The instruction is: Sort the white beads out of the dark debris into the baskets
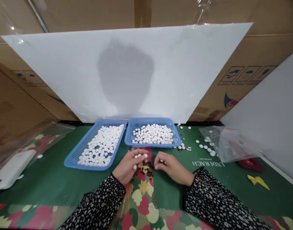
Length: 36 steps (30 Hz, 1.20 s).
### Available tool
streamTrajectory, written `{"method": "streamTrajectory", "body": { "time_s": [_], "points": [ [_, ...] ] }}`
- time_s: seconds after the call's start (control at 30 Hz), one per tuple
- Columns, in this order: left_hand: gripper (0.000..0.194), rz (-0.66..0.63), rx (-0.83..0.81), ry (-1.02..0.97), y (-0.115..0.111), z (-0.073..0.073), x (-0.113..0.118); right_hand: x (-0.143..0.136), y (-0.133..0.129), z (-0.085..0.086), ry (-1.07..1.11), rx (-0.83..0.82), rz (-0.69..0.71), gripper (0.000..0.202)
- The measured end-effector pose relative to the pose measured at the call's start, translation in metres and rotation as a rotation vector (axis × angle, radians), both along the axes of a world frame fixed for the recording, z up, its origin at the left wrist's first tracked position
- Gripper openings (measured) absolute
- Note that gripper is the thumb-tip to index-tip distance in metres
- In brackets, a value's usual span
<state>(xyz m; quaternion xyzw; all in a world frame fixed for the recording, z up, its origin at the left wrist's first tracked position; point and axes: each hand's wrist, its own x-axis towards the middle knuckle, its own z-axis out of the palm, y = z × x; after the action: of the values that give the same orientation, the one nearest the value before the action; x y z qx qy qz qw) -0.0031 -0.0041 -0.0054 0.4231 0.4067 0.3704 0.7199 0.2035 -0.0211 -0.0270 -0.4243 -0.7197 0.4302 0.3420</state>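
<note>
The left hand (127,164) cups white balls (146,156), the right hand (171,166), apart at three o'clock, curls around more, and the nine-to-three blue basket (152,145) lies at twelve, nearer the left.

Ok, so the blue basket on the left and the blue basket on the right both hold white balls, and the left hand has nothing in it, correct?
Not quite: the left hand isn't empty. The head view shows several white balls in it. The left basket and right basket are as you said.
</note>
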Motion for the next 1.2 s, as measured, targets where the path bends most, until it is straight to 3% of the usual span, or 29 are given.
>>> {"method": "streamTrajectory", "body": {
  "time_s": [0.17, 0.33, 0.47, 0.6, 0.93, 1.2],
  "points": [
    [0.035, -0.002, -0.018, -0.017, -0.001, -0.001, 0.001, -0.001, 0.001, 0.009, 0.445, -0.379, -0.025, 0.026],
    [0.034, 0.016, 0.007, 0.025, 0.001, -0.004, 0.004, -0.012, 0.003, 0.001, 0.571, -0.464, -0.151, 0.033],
    [0.032, 0.018, 0.029, 0.028, 0.000, -0.003, 0.007, -0.014, 0.005, -0.003, 0.606, -0.500, -0.175, 0.035],
    [0.033, 0.012, 0.022, 0.050, 0.000, -0.003, 0.008, -0.013, 0.003, 0.002, 0.602, -0.469, -0.131, 0.031],
    [0.030, -0.004, 0.062, 0.079, -0.001, -0.004, 0.009, -0.020, -0.003, 0.009, 0.330, -0.178, -0.141, 0.019],
    [0.030, 0.017, 0.075, 0.096, -0.004, -0.006, 0.011, -0.023, -0.004, 0.009, 0.329, -0.157, -0.119, 0.016]
  ]
}}
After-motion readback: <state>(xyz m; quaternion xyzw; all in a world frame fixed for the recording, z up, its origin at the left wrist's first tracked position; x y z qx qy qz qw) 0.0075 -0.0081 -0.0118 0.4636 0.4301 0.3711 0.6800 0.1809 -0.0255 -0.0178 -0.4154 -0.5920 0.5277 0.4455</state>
